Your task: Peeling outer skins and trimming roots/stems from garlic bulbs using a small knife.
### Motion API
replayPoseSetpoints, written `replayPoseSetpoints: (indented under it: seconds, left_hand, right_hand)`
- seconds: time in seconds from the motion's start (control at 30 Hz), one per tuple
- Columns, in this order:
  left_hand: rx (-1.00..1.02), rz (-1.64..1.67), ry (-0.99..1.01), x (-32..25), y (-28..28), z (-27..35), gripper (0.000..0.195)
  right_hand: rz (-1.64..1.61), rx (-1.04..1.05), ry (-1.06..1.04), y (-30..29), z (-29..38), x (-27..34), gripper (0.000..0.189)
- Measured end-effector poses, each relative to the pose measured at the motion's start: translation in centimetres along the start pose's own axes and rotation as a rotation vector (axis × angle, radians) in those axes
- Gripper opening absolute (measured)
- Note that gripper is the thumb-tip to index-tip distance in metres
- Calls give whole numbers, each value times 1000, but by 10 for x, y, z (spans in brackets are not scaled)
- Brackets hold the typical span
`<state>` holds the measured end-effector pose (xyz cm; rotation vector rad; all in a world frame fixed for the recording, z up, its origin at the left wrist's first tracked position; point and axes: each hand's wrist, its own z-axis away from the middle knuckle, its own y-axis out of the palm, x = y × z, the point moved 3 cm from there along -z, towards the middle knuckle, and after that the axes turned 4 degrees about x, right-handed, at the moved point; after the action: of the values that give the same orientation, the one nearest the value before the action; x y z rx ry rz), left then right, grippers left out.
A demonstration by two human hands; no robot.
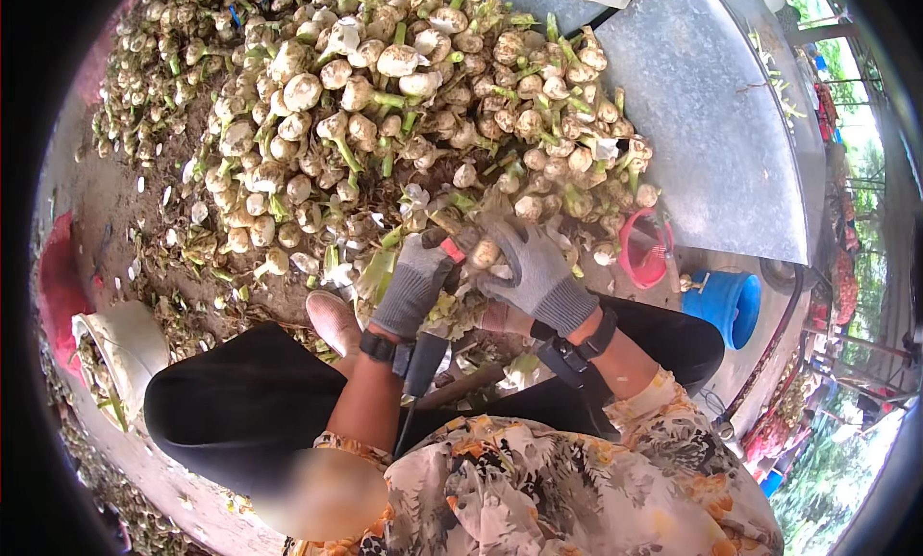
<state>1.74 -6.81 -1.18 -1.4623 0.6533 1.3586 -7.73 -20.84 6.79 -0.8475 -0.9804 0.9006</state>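
My left hand (418,278), in a grey knit glove, is closed around a small tool with a red part (453,249); the rest of the tool is hidden by the fingers. My right hand (530,267), gloved the same way, grips a garlic bulb (484,254) just right of the red part. Both hands are over the near edge of a large heap of garlic bulbs (360,112) with cut green stems and soil on them. Leafy trimmings (451,314) show below the hands. A dark tapered object with a cable (425,365) lies by my left wrist.
A pink plastic basket (647,249) and a blue bucket (723,309) stand at right, below a sheet-metal panel (707,123). At left a white bucket (126,347) lies tilted, with plant scraps, near red cloth or netting (58,289). A wooden bar (461,387) lies between my legs.
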Motion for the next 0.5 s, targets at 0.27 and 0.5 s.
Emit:
replayPoseSetpoints:
  seconds: [0.27, 0.5]
  left_hand:
    - [-85, -380, 255, -22, -13, 22, 16]
    - [-251, 657, -285, -26, -7, 20, 15]
  right_hand:
    - [-93, -43, -113, 12, 8, -1, 87]
    - [-1424, -124, -176, 30, 4, -10, 63]
